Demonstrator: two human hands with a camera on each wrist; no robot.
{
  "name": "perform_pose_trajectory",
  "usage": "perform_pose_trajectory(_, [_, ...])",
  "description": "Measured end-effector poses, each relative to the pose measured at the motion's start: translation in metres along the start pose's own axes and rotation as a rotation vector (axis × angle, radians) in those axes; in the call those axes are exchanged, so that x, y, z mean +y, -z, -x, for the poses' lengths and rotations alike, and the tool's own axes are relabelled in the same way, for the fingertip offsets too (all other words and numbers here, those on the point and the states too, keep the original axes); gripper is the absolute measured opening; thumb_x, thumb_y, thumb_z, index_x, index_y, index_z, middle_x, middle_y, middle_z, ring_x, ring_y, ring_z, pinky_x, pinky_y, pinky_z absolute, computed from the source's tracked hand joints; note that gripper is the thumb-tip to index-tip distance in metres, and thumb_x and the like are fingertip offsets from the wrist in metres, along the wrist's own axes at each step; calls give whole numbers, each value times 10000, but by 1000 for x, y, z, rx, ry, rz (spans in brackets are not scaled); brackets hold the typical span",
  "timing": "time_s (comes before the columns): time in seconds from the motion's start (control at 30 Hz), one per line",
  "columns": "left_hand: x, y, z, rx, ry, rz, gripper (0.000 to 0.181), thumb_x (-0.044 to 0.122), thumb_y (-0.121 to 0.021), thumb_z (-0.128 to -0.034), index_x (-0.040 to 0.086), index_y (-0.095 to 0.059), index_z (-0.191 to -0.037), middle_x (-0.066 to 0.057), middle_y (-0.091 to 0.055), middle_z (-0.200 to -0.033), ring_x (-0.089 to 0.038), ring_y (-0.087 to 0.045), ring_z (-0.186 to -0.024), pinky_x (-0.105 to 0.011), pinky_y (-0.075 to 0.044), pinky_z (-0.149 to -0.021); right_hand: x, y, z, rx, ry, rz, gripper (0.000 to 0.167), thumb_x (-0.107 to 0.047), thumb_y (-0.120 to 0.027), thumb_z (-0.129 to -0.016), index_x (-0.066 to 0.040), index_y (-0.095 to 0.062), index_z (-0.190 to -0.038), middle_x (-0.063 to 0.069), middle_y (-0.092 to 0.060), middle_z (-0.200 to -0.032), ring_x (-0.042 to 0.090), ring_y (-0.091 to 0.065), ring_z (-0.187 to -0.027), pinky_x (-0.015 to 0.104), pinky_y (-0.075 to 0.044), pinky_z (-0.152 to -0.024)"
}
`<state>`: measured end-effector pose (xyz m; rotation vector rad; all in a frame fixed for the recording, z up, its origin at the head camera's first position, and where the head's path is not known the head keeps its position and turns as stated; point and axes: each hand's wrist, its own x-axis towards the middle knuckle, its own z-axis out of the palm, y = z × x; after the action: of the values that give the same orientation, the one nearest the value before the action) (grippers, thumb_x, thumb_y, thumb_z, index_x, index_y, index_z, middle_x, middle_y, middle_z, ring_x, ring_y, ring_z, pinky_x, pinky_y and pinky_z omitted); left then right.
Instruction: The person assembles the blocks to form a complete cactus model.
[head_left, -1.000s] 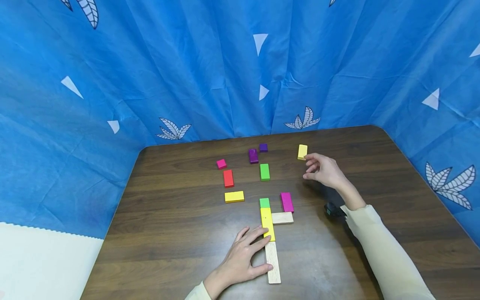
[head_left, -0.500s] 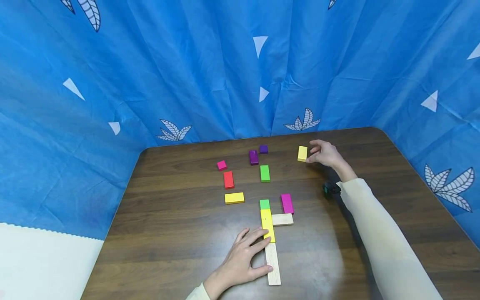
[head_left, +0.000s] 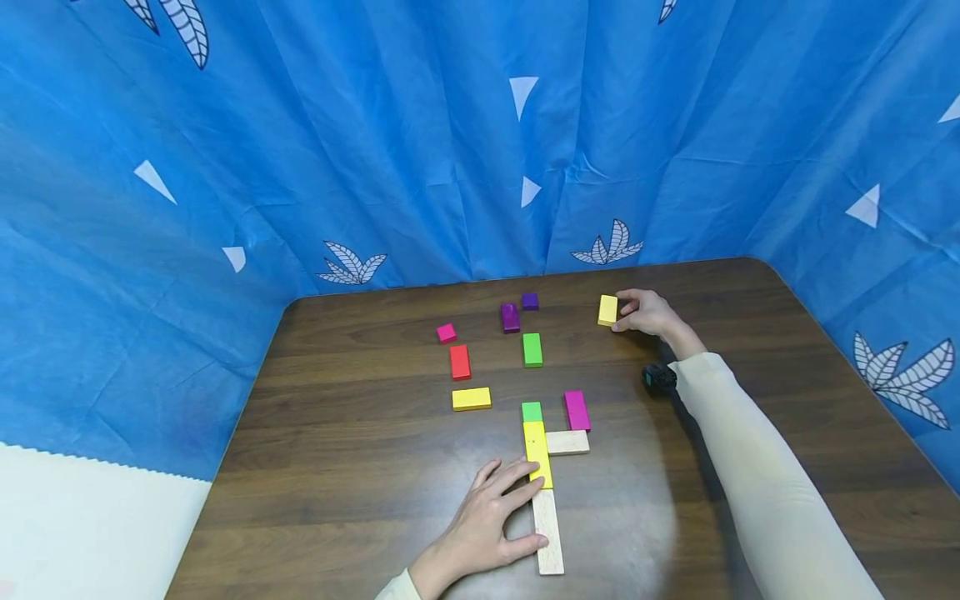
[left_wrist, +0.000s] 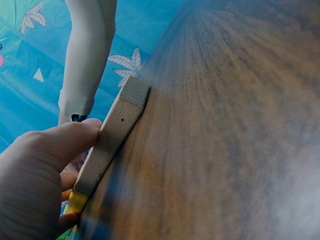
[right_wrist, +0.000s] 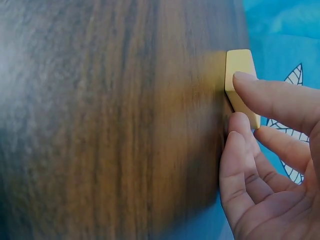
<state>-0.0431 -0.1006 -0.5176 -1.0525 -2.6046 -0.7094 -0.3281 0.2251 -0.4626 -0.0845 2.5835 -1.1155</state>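
Right hand (head_left: pixel 648 315) pinches a light-yellow brick-shaped block (head_left: pixel 608 310), left hand (head_left: pixel 478 523) (fingers spread) touches a long pale wooden block (head_left: pixel 548 518)

Blue leaf-print cloth (head_left: pixel 427 125) hanging behind and beside a wood-grain table (head_left: pixel 337 467) shows a curtained-off booth.

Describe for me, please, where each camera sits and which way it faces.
Head: worn on the head, facing forward and down over the table to the blue curtain; left hand, right hand and sleeves show.
Left wrist: on that wrist, facing a plain wooden block; left hand and right sleeve show.
Right wrist: on that wrist, facing the pale yellow block; right hand shows.
Shared: head and right wrist both show the pale yellow block.
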Motion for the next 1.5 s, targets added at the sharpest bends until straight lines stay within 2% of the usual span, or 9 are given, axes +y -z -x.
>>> perform_pose_trajectory(0.17, [0, 0, 0, 0, 0, 5, 618, 534, -712, -816, 138, -642, -1285, 8, -525, -1408, -180, -497, -1322, -513, -396, -1057, 1, -1, -1, 9, -3, 0, 722, -106, -709, -866, 42, -347, -1474, 245, -495, -1164, 320, -481, -969, 246, -452, -702])
perform_pose_trajectory(0.63, [0, 0, 1, -7, 5, 11, 626, 546, -709, -815, 140, -642, -1286, 12, -523, -1411, -170, -491, -1328, -515, -396, -1060, 2, -4, 1, 40, 4, 6, 673, -143, -710, -861, 52, -406, -1429, 247, -538, -1194, 337, -509, -1005, 329, -467, -815])
perform_pose_trajectory(0.8, [0, 0, 1, -2, 3, 13, 629, 545, -715, -808, 140, -642, -1284, 10, -526, -1409, -181, -496, -1328, -516, -392, -1066, 6, -4, 4, 47, 21, 1, 658, -150, -713, -859, 59, -421, -1410, 242, -549, -1188, 332, -522, -1000, 310, -474, -813])
perform_pose_trajectory(1.0, [1, 0, 0, -1, 6, 16, 628, 526, -735, -795, 140, -644, -1281, 8, -529, -1404, -173, -497, -1328, -513, -388, -1072, 5, -5, 10, 35, 77, 11, 648, -133, -744, -842, 70, -451, -1382, 245, -583, -1154, 309, -594, -967, 229, -500, -752])
perform_pose_trajectory(1.27, [2, 2, 0, -43, 42, 35, 644, 504, -748, -789, 145, -627, -1310, 13, -516, -1426, -143, -465, -1357, -505, -356, -1111, -2, -17, 25, 3, 190, 39, 633, -76, -767, -817, 80, -479, -1359, 220, -614, -1087, 245, -636, -891, 167, -503, -705])
perform_pose_trajectory(1.5, [1, 0, 0, 6, 0, 0, 629, 524, -740, -789, 136, -646, -1275, 3, -535, -1398, -169, -497, -1327, -503, -391, -1069, -10, -31, 40, -34, 268, 37, 635, -34, -787, -784, 94, -498, -1335, 202, -626, -1035, 212, -641, -840, 180, -530, -685])
